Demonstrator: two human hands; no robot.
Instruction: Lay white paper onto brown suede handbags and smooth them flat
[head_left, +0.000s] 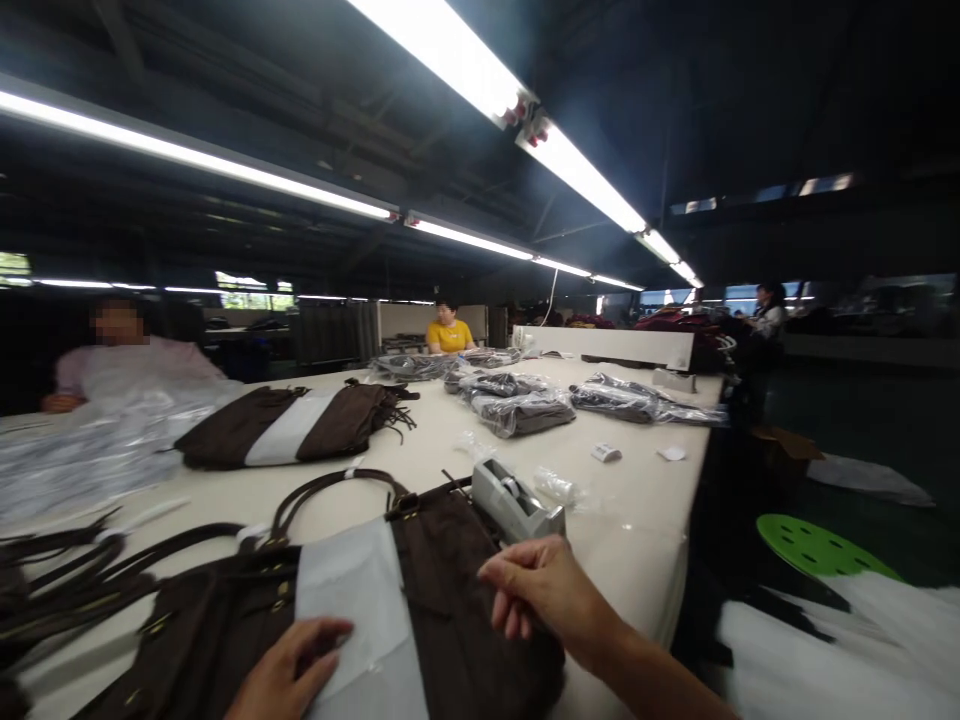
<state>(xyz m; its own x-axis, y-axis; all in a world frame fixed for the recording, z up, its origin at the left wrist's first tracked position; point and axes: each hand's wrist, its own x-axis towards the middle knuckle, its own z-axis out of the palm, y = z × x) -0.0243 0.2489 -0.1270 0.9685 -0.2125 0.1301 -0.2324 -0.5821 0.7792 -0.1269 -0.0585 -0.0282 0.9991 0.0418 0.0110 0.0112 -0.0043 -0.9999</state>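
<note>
A dark brown bag (457, 590) with a white wrap (360, 600) round its middle lies on the cream table (630, 490) before me. My left hand (292, 665) rests at the wrap's left edge, thumb and fingers apart and nothing between them. Over the bag's right part is my right hand (544, 590), its thumb and forefinger pinched together; anything between them is too small to make out. Just beyond that hand stands a grey tape dispenser (517, 500). The bag's looped handles (330, 490) extend toward the back left.
Another wrapped brown bag (292, 425) lies farther back. Plastic-covered bundles (517, 400) sit mid-table. More bag handles (67, 590) are at left. One person (120, 360) sits at left behind clear plastic (112, 440); a person in yellow (448, 332) is at the far end.
</note>
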